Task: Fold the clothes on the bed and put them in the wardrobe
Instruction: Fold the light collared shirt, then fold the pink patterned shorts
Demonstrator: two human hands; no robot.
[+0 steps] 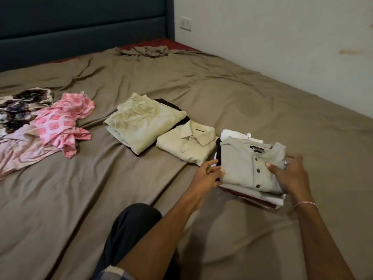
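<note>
A folded grey buttoned shirt [246, 164] tops a stack of folded clothes at the right of the bed. My left hand [207, 174] touches the stack's left edge with loosely spread fingers. My right hand [290, 172] grips the stack's right side, thumb on top of the grey shirt. Left of the stack lie a folded cream collared shirt [187, 144] and folded pale green trousers [141, 120] over a dark garment. Unfolded pink patterned clothes [56, 126] and a dark floral garment [22, 104] lie crumpled at the bed's left.
The bed is covered by a wrinkled brown sheet [201, 87], bunched near the dark headboard [80, 27]. A white wall [282, 37] with a switch plate [185, 23] runs along the right side. My knee [133, 225] in dark trousers rests on the bed in front.
</note>
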